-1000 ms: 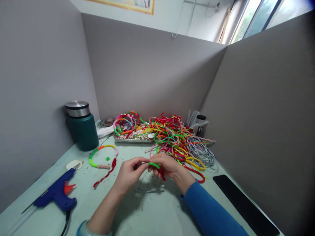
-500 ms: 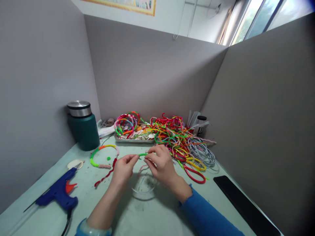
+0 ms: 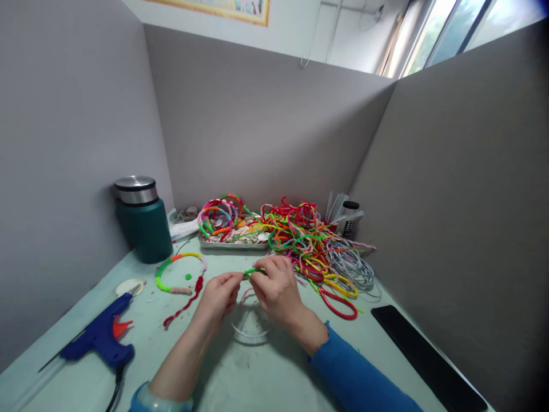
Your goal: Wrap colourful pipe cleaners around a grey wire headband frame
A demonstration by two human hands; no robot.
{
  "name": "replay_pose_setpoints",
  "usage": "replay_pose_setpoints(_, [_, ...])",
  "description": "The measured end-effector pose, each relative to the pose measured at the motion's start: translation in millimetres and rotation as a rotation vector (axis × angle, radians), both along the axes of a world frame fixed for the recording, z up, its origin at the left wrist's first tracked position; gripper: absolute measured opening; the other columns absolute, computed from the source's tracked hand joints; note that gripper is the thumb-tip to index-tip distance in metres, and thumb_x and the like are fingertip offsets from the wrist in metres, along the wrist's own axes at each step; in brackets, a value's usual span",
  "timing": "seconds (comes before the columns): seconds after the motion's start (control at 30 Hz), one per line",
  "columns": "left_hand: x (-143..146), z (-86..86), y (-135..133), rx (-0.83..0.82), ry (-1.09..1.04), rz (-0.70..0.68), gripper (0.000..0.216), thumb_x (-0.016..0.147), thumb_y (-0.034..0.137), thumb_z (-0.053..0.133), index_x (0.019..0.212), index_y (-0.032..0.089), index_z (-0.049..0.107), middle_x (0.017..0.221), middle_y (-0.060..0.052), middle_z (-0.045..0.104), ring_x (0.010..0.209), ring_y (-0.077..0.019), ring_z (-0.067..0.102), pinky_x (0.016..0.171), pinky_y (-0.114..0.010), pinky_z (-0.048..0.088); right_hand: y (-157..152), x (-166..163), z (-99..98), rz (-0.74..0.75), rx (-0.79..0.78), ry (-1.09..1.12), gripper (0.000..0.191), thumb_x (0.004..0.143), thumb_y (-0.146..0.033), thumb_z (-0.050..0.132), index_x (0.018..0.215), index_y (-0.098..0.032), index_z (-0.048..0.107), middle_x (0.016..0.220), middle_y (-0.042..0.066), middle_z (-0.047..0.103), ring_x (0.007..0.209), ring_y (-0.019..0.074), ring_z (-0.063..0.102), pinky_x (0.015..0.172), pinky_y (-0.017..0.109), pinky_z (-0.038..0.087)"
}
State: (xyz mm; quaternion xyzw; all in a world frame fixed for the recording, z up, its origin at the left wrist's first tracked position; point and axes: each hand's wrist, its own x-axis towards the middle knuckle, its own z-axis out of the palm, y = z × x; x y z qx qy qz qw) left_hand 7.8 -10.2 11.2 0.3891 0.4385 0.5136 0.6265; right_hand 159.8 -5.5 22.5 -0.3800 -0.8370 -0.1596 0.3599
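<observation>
Between my two hands is a clear, whitish hoop [image 3: 251, 342] that hangs below my fingers, with a pinkish stretch on its left side. A green pipe cleaner [image 3: 248, 274] lies around its top. My left hand [image 3: 218, 297] pinches the hoop at the left end of the green stretch. The fingers of my right hand [image 3: 278, 290] are bent over the green pipe cleaner and cover its right end. To the left, a hoop wrapped in several colours [image 3: 160, 278] lies on the table, with a dark red pipe cleaner [image 3: 184, 308] trailing from it.
A blue glue gun [image 3: 100, 337] lies at the left, near a green bottle [image 3: 143, 223]. Behind my hands are a metal tray [image 3: 234, 246] with finished hoops and a heap of pipe cleaners [image 3: 295, 226]. Red-handled scissors [image 3: 338, 306] and a black strip [image 3: 422, 349] lie at the right.
My right hand has come down and closed further over the green pipe cleaner, its fingers less spread. The hoop hangs at a slightly different angle, and my left hand keeps its pinch.
</observation>
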Motion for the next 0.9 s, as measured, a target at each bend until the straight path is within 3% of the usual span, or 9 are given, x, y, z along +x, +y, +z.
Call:
replay_pose_setpoints(0.27, [0,0.5,1,0.036,0.056,0.034,0.032,0.065,0.041,0.068,0.077,0.014,0.058,0.044,0.012,0.028,0.038,-0.0027,0.017,0.036,-0.017,0.011,1,3,1.5,0.087,-0.023,0.019,0.011,0.084,-0.016,0.051,0.085,-0.019,0.061,0.097,0.006,0.060,0.092,0.0204,0.047,0.082,0.036,0.034])
replay_pose_setpoints(0.47, [1,3.0,0,0.096,0.241,0.034,0.036,0.065,0.047,0.065,0.079,0.013,0.063,0.039,0.011,0.031,0.036,-0.0049,0.022,0.038,-0.020,0.015,0,3,5.7,0.159,-0.243,0.254,0.014,0.087,-0.021,0.047,0.084,-0.018,0.060,0.087,0.007,0.060,0.084,0.0179,0.051,0.075,0.031,0.039])
replay_pose_setpoints(0.57, [2,5.8,-2,0.181,0.367,0.013,0.034,0.067,0.046,0.063,0.077,0.014,0.067,0.042,0.008,0.041,0.038,-0.0065,0.029,0.040,-0.021,0.022,2,4,9.5,0.209,-0.456,0.422,0.012,0.085,-0.021,0.050,0.077,-0.018,0.059,0.077,0.003,0.059,0.075,0.0152,0.053,0.069,0.028,0.040])
replay_pose_setpoints(0.7, [3,8.5,-5,0.312,0.466,-0.019,0.028,0.071,0.042,0.060,0.071,0.014,0.066,0.059,0.001,0.057,0.052,-0.0107,0.044,0.050,-0.022,0.032,7,8,13.9,0.285,-0.962,0.732,0.013,0.077,-0.028,0.057,0.070,-0.017,0.055,0.059,-0.002,0.052,0.053,0.0109,0.051,0.051,0.023,0.041])
replay_pose_setpoints(0.8, [5,8.8,-8,0.370,0.512,-0.054,0.026,0.073,0.039,0.059,0.073,0.014,0.066,0.064,-0.001,0.060,0.059,-0.0126,0.048,0.054,-0.022,0.035,10,12,15.5,0.331,-1.295,0.920,0.017,0.069,-0.029,0.063,0.066,-0.016,0.052,0.051,-0.005,0.048,0.041,0.0085,0.047,0.041,0.021,0.038])
replay_pose_setpoints(0.9, [6,7.7,-9,0.408,0.538,-0.049,0.025,0.072,0.038,0.060,0.075,0.015,0.065,0.059,0.001,0.055,0.055,-0.0118,0.045,0.052,-0.022,0.033,14,15,13.6,0.382,-1.515,0.998,0.018,0.064,-0.027,0.066,0.065,-0.016,0.051,0.047,-0.007,0.047,0.036,0.0071,0.044,0.037,0.019,0.035])
